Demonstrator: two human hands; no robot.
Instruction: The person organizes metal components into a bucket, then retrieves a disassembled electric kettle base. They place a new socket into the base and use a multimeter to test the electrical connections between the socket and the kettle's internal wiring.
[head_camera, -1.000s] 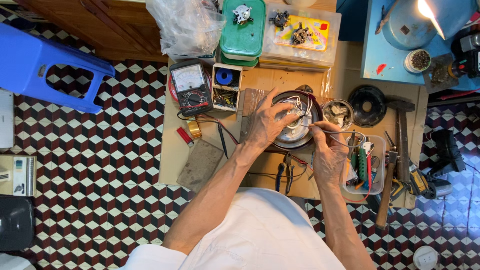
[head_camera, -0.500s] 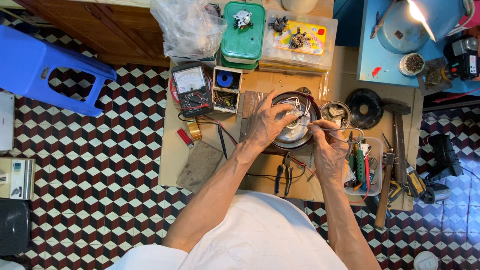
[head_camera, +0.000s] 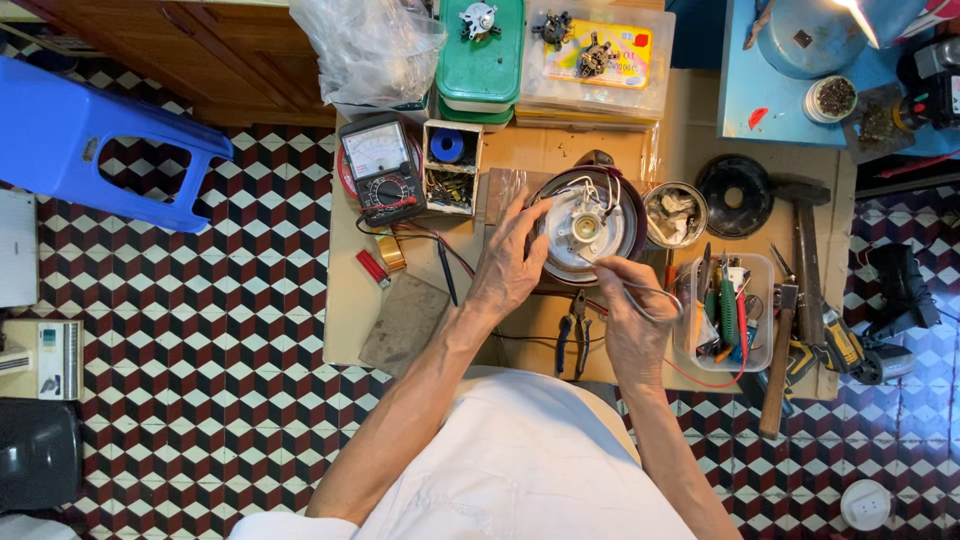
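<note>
Steadying round appliance base (head_camera: 588, 226) w/ left hand (head_camera: 512, 262), right hand (head_camera: 630, 315) just below

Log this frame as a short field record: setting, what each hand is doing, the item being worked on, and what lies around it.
Setting: low workboard on a checkered tile floor, seen from above
Left hand: rests on the left rim of the round appliance base
Right hand: pinches a thin wire at the base's lower edge
Item: round base, underside up, white wires showing
Nearby: multimeter, pliers, clear tool tub, hammer, blue stool
</note>
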